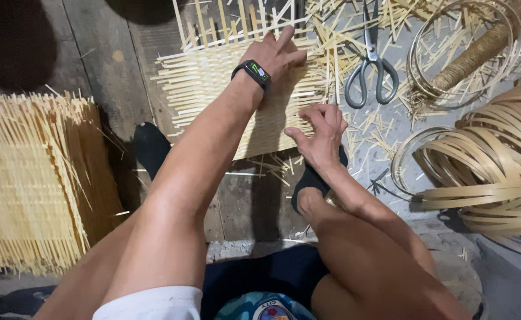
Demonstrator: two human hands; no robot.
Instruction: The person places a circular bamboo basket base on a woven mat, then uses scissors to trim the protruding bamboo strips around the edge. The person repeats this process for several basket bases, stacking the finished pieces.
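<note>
Two bare hands on flat woven bamboo mat (pixel 213 89), left hand (pixel 275 56) spread flat, right hand (pixel 320 130) pinching a thin strip

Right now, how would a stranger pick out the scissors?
Start at the woven bamboo mat under the left hand. Just right of it, among loose bamboo offcuts on the floor, lie the scissors, handles toward the person. They are the only grey metal thing among pale strips.

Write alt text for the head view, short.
Seen from above, a seated person presses the left hand flat on a half-woven bamboo mat on the floor while the right hand pinches strips at its near edge. Scissors lie to the right among offcuts, with coiled bamboo hoops beyond and a stack of finished mats at left.
</note>
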